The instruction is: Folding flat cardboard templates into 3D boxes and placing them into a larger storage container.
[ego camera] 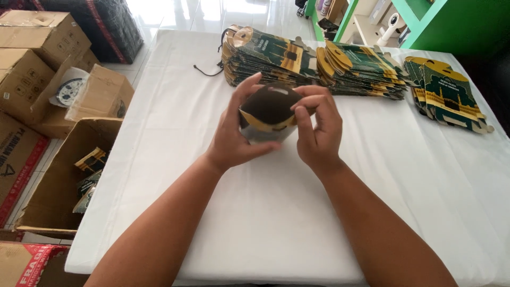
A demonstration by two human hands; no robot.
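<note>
Two hands (276, 127) (one box (268, 112)), three stacks (361, 66)

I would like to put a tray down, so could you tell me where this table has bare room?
The white cloth-covered table is bare along its near half, around both forearms, and down its left side beside the open cardboard carton. The far edge is crowded with three stacks of flat green-and-gold cartons. The left hand and right hand hold a half-folded green-and-gold box over the middle.
</note>
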